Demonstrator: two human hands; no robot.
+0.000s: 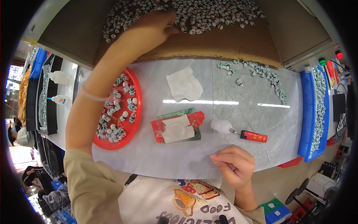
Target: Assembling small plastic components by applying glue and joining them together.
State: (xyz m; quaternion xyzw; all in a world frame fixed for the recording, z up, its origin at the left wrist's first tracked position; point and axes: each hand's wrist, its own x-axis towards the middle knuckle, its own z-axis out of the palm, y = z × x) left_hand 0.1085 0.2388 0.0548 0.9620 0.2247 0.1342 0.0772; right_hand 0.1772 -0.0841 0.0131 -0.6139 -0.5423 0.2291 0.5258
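Observation:
My left hand point(160, 24) reaches far forward, over the near edge of a heap of small white figurines point(209, 15) with green and red marks. Its thumb and fingers look apart, and nothing shows between them. My left forearm crosses above a red round tray point(138, 108) of similar green-and-white pieces. Near the front edge of the table, my right hand point(235, 164) is closed in a pinch; whatever its fingertips hold, if anything, is too small to make out. Beyond it are a small white bottle point(221, 126) with a metal tip and a red lighter point(254, 136).
A white cloth point(184, 85) lies mid-table, behind a red-and-green pad point(158, 128) carrying a white sheet. Loose pieces point(261, 71) trail across the back right. A blue bin point(307, 138) of pieces stands at the right. White bottles point(59, 77) stand at the left.

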